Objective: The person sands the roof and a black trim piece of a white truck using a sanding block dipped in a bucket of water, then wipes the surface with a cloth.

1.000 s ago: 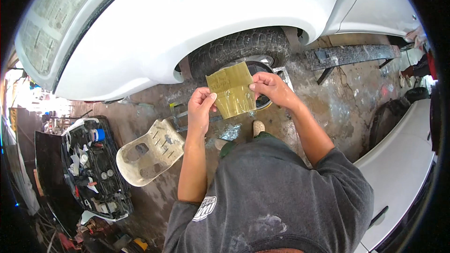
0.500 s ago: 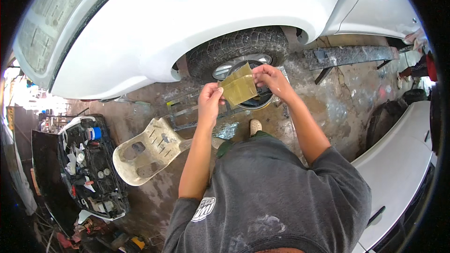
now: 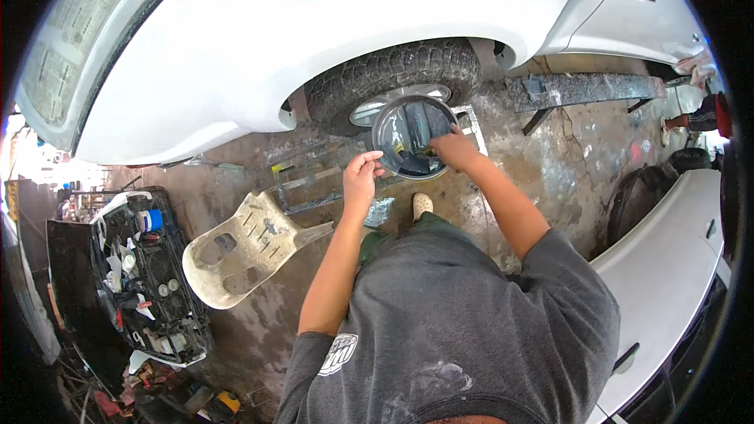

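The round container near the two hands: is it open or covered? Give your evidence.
Open: no lid covers the round container; dark contents show inside its rim, and the right hand overlaps its opening.

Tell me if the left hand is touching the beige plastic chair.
Apart. The head view shows wet floor between the left hand and the nearest edge of the beige plastic chair.

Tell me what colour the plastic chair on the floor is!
The plastic chair is dirty cream; the head view shows it best.
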